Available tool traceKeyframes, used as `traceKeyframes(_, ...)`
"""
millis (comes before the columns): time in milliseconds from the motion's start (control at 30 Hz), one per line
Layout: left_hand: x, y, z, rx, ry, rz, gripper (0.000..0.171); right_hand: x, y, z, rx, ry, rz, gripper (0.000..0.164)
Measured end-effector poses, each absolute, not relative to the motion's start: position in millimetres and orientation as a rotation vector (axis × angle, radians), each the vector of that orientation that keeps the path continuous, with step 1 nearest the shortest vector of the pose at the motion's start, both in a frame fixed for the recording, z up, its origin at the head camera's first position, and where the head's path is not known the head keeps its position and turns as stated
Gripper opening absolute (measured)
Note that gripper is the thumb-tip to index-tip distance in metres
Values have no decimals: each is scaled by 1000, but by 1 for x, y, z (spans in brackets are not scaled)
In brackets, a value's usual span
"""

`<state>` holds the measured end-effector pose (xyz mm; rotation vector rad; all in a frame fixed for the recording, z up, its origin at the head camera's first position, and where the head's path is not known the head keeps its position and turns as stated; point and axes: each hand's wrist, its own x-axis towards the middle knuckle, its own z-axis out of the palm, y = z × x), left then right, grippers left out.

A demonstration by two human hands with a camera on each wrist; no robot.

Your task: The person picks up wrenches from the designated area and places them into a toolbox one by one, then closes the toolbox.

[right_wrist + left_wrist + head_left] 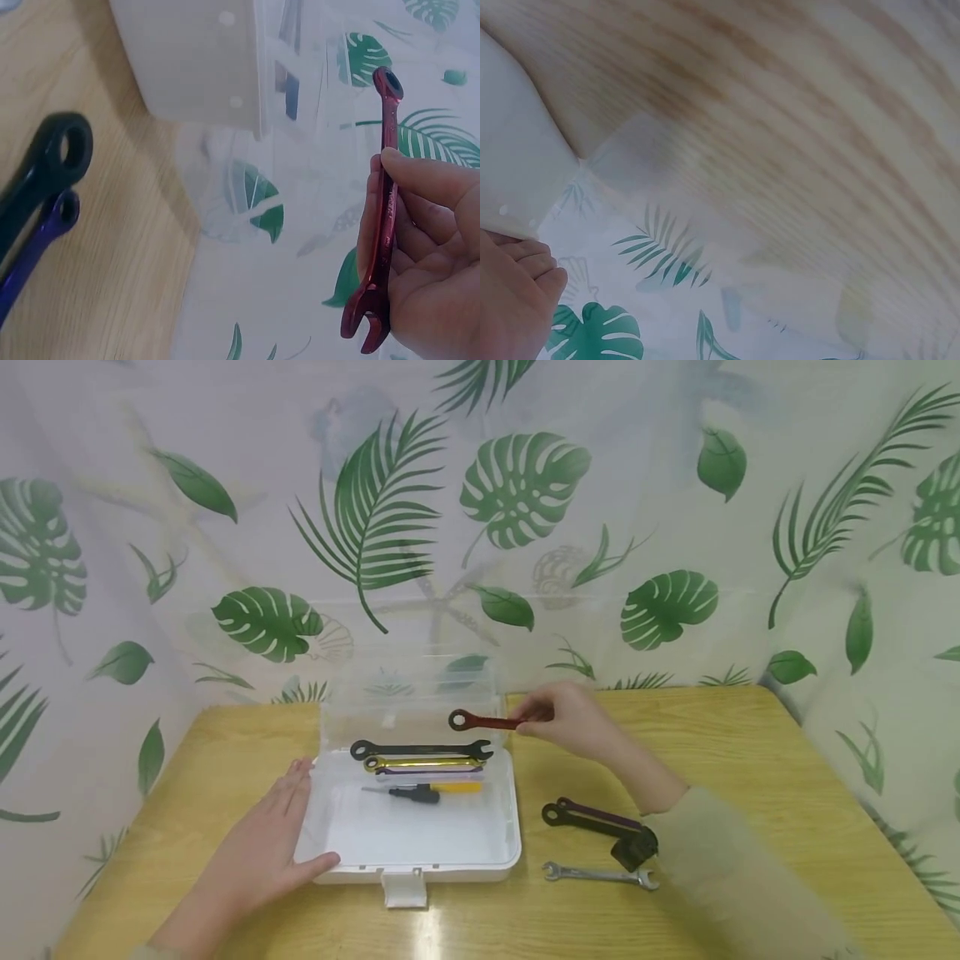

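Observation:
My right hand (566, 720) pinches a red ratcheting combination wrench (483, 722) between thumb and fingers, above the right rear of the white toolbox (352, 871). In the right wrist view the red wrench (385, 217) has its ring end up and its open jaw down. At the box's left side lies my left hand (262, 831), fingers extended along the wall and thumb at the front rim. Inside the box, a black wrench (420, 750), a gold wrench (427, 764) and a purple wrench (431, 772) lie side by side, behind a black-handled screwdriver (416, 795) and a yellow handle (457, 787).
The clear lid (408, 702) stands raised at the back, and a latch (405, 890) hangs in front. To the right on the wooden table (720, 752) are a black wrench (588, 823), a purple wrench (600, 814), a dark blocky object (634, 848) and a silver open-end wrench (600, 876).

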<state>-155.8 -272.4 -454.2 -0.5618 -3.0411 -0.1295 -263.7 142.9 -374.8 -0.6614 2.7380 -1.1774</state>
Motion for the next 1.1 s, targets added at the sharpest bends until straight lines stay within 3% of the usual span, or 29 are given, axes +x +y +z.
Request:
traceKeyframes(400, -158, -272, -450, -582, -3041, -68, 118, -261, 103, -377, -807, 2650, -1158, 11)
traceKeyframes(1100, -156, -270, -449, -564, -3066, -110, 118, -258, 33, -386, -711, 2656, -1074, 9)
